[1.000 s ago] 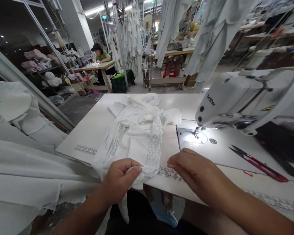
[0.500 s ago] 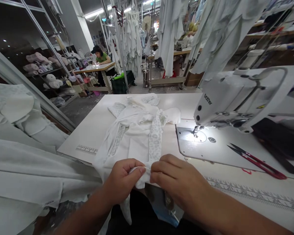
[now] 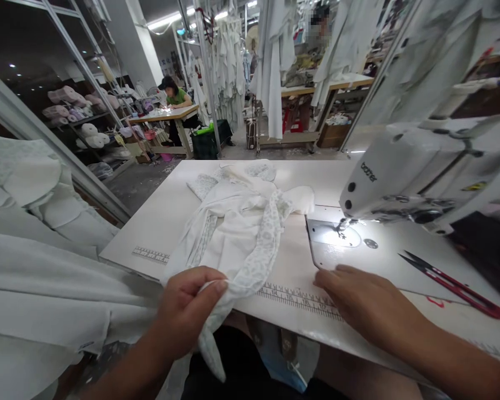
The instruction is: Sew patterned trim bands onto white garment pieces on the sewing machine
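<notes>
My left hand (image 3: 191, 305) pinches the edge of a white garment (image 3: 229, 239) with a pale leopard-print band, at the table's front edge. From this hand a narrow printed end of the band (image 3: 212, 350) hangs down over my lap. The rest of the garment lies rumpled on the table. My right hand (image 3: 358, 300) is apart from the garment, over the printed ruler strip (image 3: 295, 298) and just below the sewing machine's metal plate (image 3: 327, 253). Its fingers are bent and pressed together; whether something small is between them is hidden. Red-handled thread snips (image 3: 454, 283) lie to its right.
A lit Brother sewing machine (image 3: 400, 172) stands on the right of the white table (image 3: 141, 222). A short ruler (image 3: 150, 255) is at the left edge. White cloth (image 3: 58, 278) is heaped on the left. Behind, a person in green (image 3: 177, 99) sits at another table.
My right hand has let go of the garment and moved right, uncovering the ruler strip. The left hand keeps its pinch, slightly further left. The printed band now curves towards it.
</notes>
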Demonstrator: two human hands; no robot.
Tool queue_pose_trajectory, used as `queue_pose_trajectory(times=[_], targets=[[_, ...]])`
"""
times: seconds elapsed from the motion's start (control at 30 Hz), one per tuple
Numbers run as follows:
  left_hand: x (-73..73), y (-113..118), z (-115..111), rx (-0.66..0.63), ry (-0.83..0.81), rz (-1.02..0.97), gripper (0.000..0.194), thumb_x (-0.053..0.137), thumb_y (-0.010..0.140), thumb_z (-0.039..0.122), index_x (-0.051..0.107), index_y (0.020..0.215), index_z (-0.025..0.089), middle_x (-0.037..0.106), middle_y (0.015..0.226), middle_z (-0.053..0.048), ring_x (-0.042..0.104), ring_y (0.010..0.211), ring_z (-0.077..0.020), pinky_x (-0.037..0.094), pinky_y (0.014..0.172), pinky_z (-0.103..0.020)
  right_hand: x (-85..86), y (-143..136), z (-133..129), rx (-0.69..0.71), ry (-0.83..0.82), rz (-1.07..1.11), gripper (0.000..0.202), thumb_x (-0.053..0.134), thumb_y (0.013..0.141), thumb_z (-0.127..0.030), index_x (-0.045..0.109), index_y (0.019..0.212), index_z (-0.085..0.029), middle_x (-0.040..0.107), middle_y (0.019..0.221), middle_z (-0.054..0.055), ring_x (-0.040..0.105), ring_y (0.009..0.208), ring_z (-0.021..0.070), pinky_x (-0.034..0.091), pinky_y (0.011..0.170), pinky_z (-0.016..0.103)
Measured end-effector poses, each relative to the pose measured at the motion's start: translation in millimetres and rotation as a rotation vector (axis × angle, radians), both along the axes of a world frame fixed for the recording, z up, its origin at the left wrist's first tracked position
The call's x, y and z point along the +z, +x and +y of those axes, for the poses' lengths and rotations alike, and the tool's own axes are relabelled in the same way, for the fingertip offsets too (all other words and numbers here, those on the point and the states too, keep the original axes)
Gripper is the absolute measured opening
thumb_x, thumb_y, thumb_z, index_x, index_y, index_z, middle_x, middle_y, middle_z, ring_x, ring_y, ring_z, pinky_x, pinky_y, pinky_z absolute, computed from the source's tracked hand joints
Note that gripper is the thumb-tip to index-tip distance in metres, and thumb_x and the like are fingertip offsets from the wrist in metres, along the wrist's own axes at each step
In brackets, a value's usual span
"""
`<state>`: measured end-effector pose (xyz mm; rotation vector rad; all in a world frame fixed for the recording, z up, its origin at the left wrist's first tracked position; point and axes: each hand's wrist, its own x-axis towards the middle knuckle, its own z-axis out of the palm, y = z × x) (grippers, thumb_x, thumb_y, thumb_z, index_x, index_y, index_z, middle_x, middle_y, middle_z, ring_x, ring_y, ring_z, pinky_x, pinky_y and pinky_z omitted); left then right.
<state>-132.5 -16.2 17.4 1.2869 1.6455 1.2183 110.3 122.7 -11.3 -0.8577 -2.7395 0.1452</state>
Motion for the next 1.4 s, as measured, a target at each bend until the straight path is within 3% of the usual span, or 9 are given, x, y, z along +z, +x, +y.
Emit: queue_pose_trajectory(times=[0.17,0.27,0.37,0.5,0.7,0.87,1.1,1.27,1.4], targets=[[-11.9,-3,10,-0.013,-0.113,-0.312,0.022,0.061,0.085,0.035,0.066,0.076,0.015,0.055,0.063,0.001,0.046,0.059,-0.0099,0.038,0.056,-0.02,8.1,5,-4,-0.01,-0.294,0.023,0.029,0.045,0.095,-0.037,0.057,0.074,-0.022,0.061,0.065,0.001,0.058,0.056,0.0173,0.043,0.05,0.029],[-14.7,1,13,-0.021,-0.124,-0.344,0.023,0.063,0.084,0.036,0.065,0.076,0.014,0.054,0.064,0.002,0.045,0.059,-0.0094,0.037,0.055,-0.019,10.0,-16,-19,0.053,-0.322,0.259,0.021,0.049,0.095,-0.035,0.061,0.106,-0.023,0.068,0.098,0.007,0.064,0.088,0.0214,0.053,0.07,0.035],[-13.8,3,10,-0.012,-0.131,-0.345,0.023,0.064,0.082,0.037,0.066,0.078,0.014,0.056,0.067,0.001,0.047,0.061,-0.0101,0.038,0.056,-0.02,10.3,-42,-27,0.116,-0.398,0.418,0.033,0.051,0.094,-0.033,0.056,0.125,-0.023,0.057,0.13,0.011,0.055,0.117,0.0236,0.052,0.086,0.039],[-13.8,1,4,-0.02,-0.122,-0.252,0.024,0.061,0.085,0.037,0.066,0.08,0.014,0.059,0.068,0.0,0.05,0.063,-0.0115,0.04,0.059,-0.021,18.2,-59,-26,0.213,-0.603,0.372,0.02,0.047,0.097,-0.029,0.066,0.094,-0.022,0.069,0.095,0.003,0.065,0.088,0.016,0.052,0.077,0.029],[-20.2,0,4,-0.03,0.083,0.291,0.019,0.05,0.091,0.027,0.067,0.09,0.017,0.064,0.085,-0.004,0.058,0.082,-0.0169,0.045,0.076,-0.027,19.8,-59,-30,0.183,-0.306,0.294,0.018,0.043,0.095,-0.015,0.058,0.085,-0.018,0.062,0.076,0.002,0.059,0.07,0.016,0.046,0.062,0.028],[-25.6,11,10,-0.001,0.238,0.5,0.012,0.068,0.082,0.026,0.063,0.09,0.018,0.064,0.082,-0.003,0.058,0.072,-0.0147,0.046,0.067,-0.025,11.3,-57,-39,0.335,-0.09,0.413,0.02,0.041,0.095,-0.01,0.059,0.102,-0.013,0.065,0.101,0.011,0.06,0.092,0.02,0.053,0.075,0.033],[-31.4,12,4,-0.04,0.554,0.847,0.012,0.058,0.084,0.008,0.06,0.08,0.019,0.065,0.072,-0.002,0.059,0.068,-0.0133,0.048,0.064,-0.023,-5.0,-42,-43,0.409,0.139,0.434,0.027,0.043,0.093,-0.008,0.06,0.114,-0.009,0.066,0.111,0.013,0.056,0.107,0.0235,0.055,0.086,0.038],[-41.4,8,2,-0.061,0.792,0.961,0.015,0.053,0.085,0.005,0.059,0.082,0.018,0.063,0.07,-0.001,0.053,0.06,-0.0117,0.044,0.055,-0.024,-6.3,-38,-48,0.196,0.049,0.456,0.021,0.047,0.09,-0.007,0.065,0.097,-0.015,0.064,0.11,0.013,0.058,0.103,0.0234,0.057,0.078,0.035],[-44.9,9,2,-0.117,0.822,0.98,0.015,0.051,0.085,0.004,0.058,0.081,0.017,0.063,0.073,-0.002,0.052,0.061,-0.0123,0.042,0.056,-0.025,10.8,-35,-58,0.152,-0.152,0.512,0.025,0.045,0.091,-0.01,0.058,0.109,-0.022,0.065,0.105,0.007,0.063,0.095,0.0166,0.056,0.077,0.029]])
